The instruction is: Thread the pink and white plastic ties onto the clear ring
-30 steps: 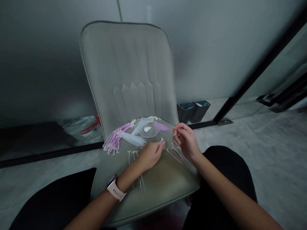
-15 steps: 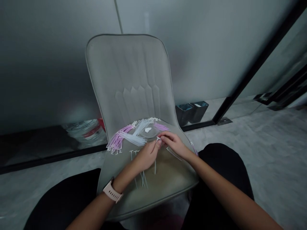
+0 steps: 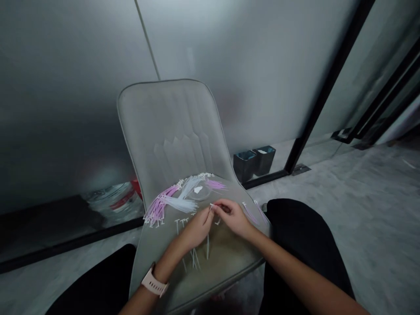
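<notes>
Over the chair seat (image 3: pixel 226 258) my left hand (image 3: pixel 196 229) and my right hand (image 3: pixel 234 216) meet, fingertips pinched together. Between them shows the small white T-shaped end (image 3: pixel 212 205) of a thin strip; a pale strip (image 3: pixel 207 248) extends below my left hand. Which fingers carry its weight I cannot tell. Beyond my hands lie a bundle of purple strips (image 3: pixel 160 208) and bundles of pale strips (image 3: pixel 182 204), with white T-shaped ends. A few loose pale strips (image 3: pixel 194 258) lie partly under my left forearm. Purple strips (image 3: pixel 251 214) rest right of my right hand.
A clear round dish (image 3: pixel 207 195) with a white piece (image 3: pixel 197 189) sits by the bundles. The chair backrest (image 3: pixel 170 118) rises behind, against a frosted panel (image 3: pixel 262 65). Two dark bins (image 3: pixel 244 168) stand right of the chair, and plastic-wrapped items (image 3: pixel 114 197) are at left.
The view has tilted upward, so the chair sits lower in it. My hands remain pinched together around the white end; my right hand has shifted slightly, and purple strips beside it show more.
</notes>
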A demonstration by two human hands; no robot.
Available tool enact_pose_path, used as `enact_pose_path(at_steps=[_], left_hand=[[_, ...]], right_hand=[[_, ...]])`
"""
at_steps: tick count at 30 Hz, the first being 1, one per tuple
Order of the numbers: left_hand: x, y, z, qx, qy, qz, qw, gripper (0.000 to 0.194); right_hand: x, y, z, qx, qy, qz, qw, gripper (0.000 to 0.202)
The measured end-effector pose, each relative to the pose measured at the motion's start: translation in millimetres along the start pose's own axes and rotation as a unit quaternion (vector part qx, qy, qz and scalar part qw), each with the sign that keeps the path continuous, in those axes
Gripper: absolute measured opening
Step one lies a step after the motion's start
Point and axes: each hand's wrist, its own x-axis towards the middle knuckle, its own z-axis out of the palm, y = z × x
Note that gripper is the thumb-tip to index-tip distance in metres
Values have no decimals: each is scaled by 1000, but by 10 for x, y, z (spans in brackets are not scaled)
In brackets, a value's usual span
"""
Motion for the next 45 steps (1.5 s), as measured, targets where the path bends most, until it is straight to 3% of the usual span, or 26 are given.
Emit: enact_pose_path(at_steps=[4,7,10,13,15,17,23,27,29,30,32,33,35,40,43,45], left_hand=[[-33,31,-282,-22,-18,-51,998,30],[47,78,-647,-193,13,-117,974,32],[282,85,-1028,-259,78,-107,957,31],[555,-43,-1293,-303,159,-74,937,26],[682,-204,-1387,-335,227,-45,914,25],[733,-380,-1445,-360,261,-37,895,26],[612,-704,-1601,-424,284,-45,859,23],[607,-747,-1554,-387,243,-111,882,29],[629,-736,-1473,-343,157,-159,912,33],[639,-725,-1429,-313,95,-189,926,34],[657,-700,-1346,-242,-14,-243,939,34],[665,-688,-1311,-226,-31,-255,940,32],[681,-671,-1258,-212,-33,-259,942,28],[739,-713,-1216,-188,-2,-254,949,19],[775,-797,-1237,-166,53,-261,949,19],[782,-844,-1259,-150,86,-267,948,22]], right_hand=[[122,-14,-16,-12,62,-36,997,20],[350,-73,-141,-22,95,-49,994,20],[722,-164,-306,-42,102,-73,991,19],[1175,-230,-442,-116,131,-155,972,19],[1452,-211,-495,-111,183,-172,962,19],[1663,-123,-518,-68,245,-161,954,20],[1857,264,-468,24,305,-128,944,24],[1846,319,-468,66,315,-117,939,26],[1825,287,-491,94,272,-90,953,28],[1808,265,-501,101,222,-64,968,30],[1765,218,-511,66,70,1,995,32],[1741,198,-505,42,8,25,999,31],[1697,173,-467,-8,-89,58,994,26],[1666,233,-226,-136,-238,81,958,18],[1670,286,-54,-223,-293,87,926,18],[1665,265,32,-279,-295,79,910,18]])
